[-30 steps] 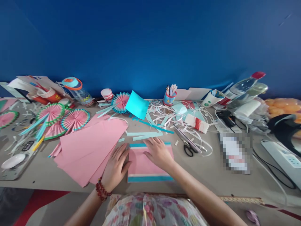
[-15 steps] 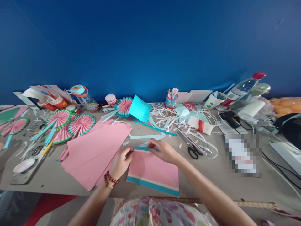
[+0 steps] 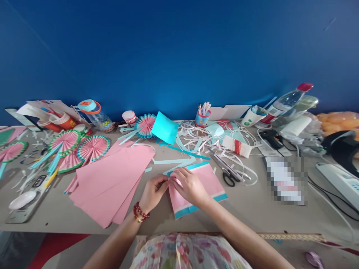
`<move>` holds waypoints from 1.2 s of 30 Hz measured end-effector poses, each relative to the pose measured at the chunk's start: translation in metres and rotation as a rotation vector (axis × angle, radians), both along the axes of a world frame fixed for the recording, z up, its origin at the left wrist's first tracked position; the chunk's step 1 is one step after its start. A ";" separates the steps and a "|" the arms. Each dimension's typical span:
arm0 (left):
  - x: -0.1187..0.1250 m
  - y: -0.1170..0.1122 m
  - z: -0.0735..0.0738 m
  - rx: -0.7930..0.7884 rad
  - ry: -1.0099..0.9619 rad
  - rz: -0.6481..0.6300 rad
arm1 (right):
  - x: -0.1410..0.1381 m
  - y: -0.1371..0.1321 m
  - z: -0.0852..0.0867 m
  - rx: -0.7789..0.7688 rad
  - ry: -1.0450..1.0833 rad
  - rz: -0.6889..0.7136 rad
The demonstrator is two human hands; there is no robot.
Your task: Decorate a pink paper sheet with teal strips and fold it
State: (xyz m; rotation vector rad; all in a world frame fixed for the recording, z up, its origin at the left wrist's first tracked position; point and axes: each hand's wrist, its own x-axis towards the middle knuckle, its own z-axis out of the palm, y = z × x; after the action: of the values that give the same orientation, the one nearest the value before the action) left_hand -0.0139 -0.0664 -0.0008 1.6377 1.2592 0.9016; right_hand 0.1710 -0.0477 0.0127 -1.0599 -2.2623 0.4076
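A pink sheet of paper (image 3: 209, 180) with blue and white bands along its far and near edges lies turned at an angle on the table in front of me. My left hand (image 3: 153, 190), with a red bead bracelet (image 3: 141, 212) at the wrist, pinches the sheet's left edge. Across the paper's left part lies my right hand (image 3: 190, 185), its fingertips meeting the left ones at that same edge. The fingers hide the edge itself, where the paper seems slightly bent up. Left of my hands, a fanned stack of plain pink sheets (image 3: 109, 179) rests on the table.
Black-handled scissors (image 3: 229, 178) lie right of the sheet, near tangled white strips (image 3: 193, 134). Pleated paper fans (image 3: 94, 147) sit at the left. A bright blue sheet (image 3: 165, 127), a pen cup (image 3: 202, 119) and a plastic bottle (image 3: 288, 102) stand along the blue wall.
The banded pink sheet has turned counterclockwise and shifted right. Both hands now meet at its left edge; before, they were apart along the far blue band.
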 end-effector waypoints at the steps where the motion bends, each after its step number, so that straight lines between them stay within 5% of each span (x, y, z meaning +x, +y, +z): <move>1: -0.001 -0.001 0.000 0.016 0.007 -0.012 | 0.000 -0.001 -0.002 -0.002 0.005 -0.006; 19: 0.001 -0.005 0.002 0.178 0.070 -0.063 | 0.010 0.008 0.016 -0.026 -0.078 0.138; 36: 0.000 -0.005 0.000 0.147 0.048 -0.064 | 0.011 0.010 0.012 0.003 -0.077 0.165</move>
State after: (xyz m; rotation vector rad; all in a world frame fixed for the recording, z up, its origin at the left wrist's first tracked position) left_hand -0.0142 -0.0712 -0.0003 1.8143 1.1899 0.9393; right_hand 0.1824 -0.0373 0.0250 -0.9049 -2.4270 0.4375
